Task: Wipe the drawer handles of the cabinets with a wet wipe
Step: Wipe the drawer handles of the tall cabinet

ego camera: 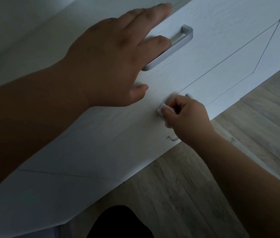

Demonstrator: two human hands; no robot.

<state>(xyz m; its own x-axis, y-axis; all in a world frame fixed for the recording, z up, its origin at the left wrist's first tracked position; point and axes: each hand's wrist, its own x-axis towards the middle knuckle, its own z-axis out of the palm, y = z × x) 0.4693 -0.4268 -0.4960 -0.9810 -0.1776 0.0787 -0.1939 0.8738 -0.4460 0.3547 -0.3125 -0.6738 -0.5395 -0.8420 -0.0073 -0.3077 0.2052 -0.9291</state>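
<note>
A white cabinet (221, 48) with drawer fronts fills the upper view. My left hand (115, 62) lies flat on the top drawer front with straight fingers, partly over the silver top handle (178, 43). Lower down, my right hand (185, 117) grips a folded white wet wipe (161, 111) and holds it round the second drawer's handle. Only the handle's upper end (189, 96) shows above the fingers. A small bit of a third handle (172, 138) peeks out beside my right wrist.
Grey wood-look floor (204, 186) runs along the cabinet's base at lower right. A dark shape (120, 222), part of my own body, sits at the bottom edge. A pale wall and counter area (24, 23) lies at upper left.
</note>
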